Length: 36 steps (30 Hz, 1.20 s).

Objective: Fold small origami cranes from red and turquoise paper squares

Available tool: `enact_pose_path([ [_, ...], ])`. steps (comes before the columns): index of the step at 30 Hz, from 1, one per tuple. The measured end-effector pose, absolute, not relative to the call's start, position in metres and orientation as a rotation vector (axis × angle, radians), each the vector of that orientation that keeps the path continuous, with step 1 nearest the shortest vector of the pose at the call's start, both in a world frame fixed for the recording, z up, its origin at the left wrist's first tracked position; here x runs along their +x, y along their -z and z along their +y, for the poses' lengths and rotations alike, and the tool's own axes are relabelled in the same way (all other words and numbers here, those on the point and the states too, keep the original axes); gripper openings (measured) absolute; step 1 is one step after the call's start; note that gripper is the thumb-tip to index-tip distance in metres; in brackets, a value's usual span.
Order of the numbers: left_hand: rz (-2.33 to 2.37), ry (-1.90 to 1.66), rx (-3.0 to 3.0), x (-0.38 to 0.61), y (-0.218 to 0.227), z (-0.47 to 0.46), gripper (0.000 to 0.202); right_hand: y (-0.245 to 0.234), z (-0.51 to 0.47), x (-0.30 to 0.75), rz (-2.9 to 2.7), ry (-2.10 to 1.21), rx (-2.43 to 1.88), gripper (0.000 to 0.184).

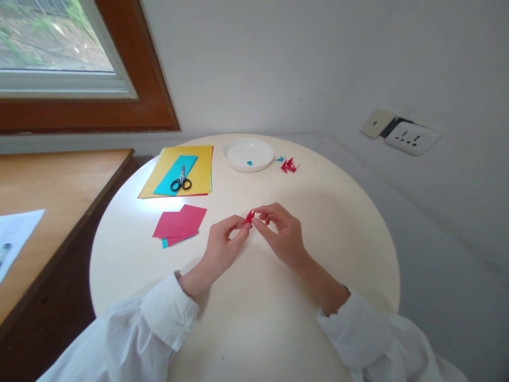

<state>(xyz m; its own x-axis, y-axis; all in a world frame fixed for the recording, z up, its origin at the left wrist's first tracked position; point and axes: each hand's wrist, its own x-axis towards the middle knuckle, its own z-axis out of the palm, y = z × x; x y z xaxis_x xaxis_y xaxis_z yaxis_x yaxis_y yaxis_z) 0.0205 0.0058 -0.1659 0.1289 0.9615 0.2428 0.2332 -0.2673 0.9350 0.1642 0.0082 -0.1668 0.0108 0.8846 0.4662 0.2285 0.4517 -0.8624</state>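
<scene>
A small piece of folded red paper (249,216) is held up above the middle of the round white table (254,318). My left hand (226,241) pinches its left side between thumb and fingers. From the right, my right hand (283,233) has its thumb and forefinger closed about the paper's other side. Its fine folds are too small to make out, and the fingertips hide part of it. To the left lie red paper squares (181,223), loosely stacked, with a blue sheet (165,243) showing beneath.
Scissors (181,182) rest on a blue paper strip (165,185) over yellow sheets (155,183). A white dish (233,162) at the back holds a tiny blue piece (249,163). Beside it are red folded cranes (290,165) and a blue one (280,158). A wooden desk (59,185) stands left.
</scene>
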Motion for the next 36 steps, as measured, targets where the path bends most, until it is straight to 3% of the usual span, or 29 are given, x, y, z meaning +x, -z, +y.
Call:
enact_pose_path([
  [5,1.210,-1.206,1.729,0.021,0.166,0.006,0.013,0.166,0.010,0.166,-1.477,-0.727,-1.018,0.004],
  [15,1.190,-1.324,2.205,0.015,0.169,0.006,0.014,0.164,0.009,0.158,-1.269,-1.137,-1.026,0.031],
  [24,1.145,-1.286,2.346,0.016,0.168,0.005,0.015,0.170,0.011,0.159,-1.271,-1.082,-1.015,0.021],
  [36,1.198,-1.241,2.072,0.017,0.169,0.008,0.016,0.172,0.010,0.161,-1.333,-1.003,-1.021,0.012],
])
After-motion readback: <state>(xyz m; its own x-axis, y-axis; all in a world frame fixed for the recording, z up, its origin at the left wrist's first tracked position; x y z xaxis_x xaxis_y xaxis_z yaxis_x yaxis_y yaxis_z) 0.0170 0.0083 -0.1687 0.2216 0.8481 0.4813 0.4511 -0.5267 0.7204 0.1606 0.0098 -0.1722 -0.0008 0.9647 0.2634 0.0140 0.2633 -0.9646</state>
